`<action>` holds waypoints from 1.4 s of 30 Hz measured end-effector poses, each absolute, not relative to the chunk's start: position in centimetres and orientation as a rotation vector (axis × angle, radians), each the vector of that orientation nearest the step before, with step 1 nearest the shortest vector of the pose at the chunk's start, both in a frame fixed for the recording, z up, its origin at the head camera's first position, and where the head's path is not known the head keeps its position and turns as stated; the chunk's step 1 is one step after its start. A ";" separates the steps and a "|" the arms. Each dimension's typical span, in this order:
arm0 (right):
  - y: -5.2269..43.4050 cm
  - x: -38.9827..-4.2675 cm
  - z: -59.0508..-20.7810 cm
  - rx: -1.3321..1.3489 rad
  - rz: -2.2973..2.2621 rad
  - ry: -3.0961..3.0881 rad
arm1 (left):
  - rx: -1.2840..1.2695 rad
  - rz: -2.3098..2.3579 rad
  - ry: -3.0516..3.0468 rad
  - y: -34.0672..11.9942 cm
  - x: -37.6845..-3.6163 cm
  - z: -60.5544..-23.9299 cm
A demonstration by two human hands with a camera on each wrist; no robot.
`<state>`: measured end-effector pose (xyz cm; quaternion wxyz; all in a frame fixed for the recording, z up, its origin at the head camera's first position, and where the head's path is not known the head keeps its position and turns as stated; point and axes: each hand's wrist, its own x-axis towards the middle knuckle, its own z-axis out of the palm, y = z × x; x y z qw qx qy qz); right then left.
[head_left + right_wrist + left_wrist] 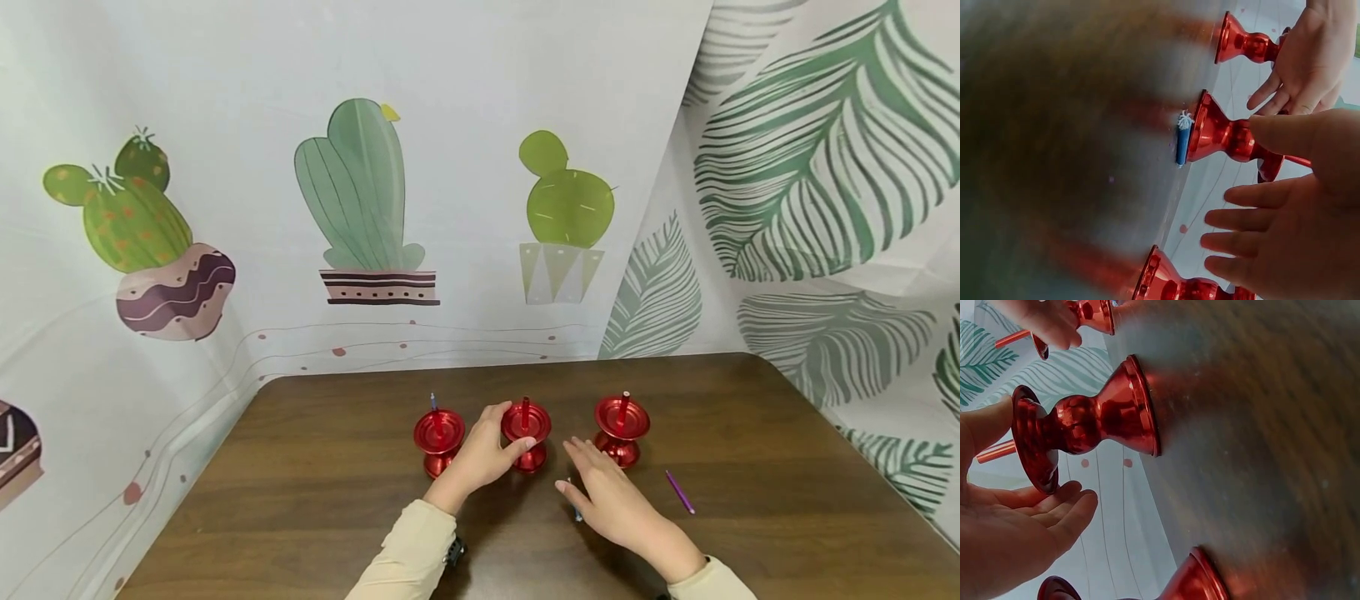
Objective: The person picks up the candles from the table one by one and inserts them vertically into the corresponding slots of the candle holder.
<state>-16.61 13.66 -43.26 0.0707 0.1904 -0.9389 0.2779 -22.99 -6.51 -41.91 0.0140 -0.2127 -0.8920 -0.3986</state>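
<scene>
My left hand [480,454] holds the dish rim of the middle red candle holder [531,458], thumb on one side and fingers on the other. The left wrist view shows this holder [1129,412] upright on the table, a red tube rising from its dish. My right hand [611,500] hovers over the table with fingers extended, gripping nothing. It is near a short blue stick [1182,147] with a frayed white end, lying on the table. Beyond that hand stands the right red candle holder [621,417].
A left red candle holder [438,433] has a thin blue stick [432,402] standing in its tube. A thin purple stick [680,492] lies right of my right hand on the brown wooden table [315,467]. A patterned cloth [465,208] hangs behind the table.
</scene>
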 end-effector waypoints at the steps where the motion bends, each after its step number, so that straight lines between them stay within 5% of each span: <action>1: 13.6 -16.6 -43.3 0.561 0.829 -2.846 | -0.663 -1.243 -2.778 -6.5 -23.0 -41.9; 14: 13.4 -16.0 -43.6 0.480 0.628 -3.119 | -0.655 -1.251 -2.781 -6.5 -23.0 -42.1; 42: 12.4 -16.5 -43.7 0.775 0.444 -2.899 | -0.676 -1.237 -2.766 -6.6 -23.2 -42.2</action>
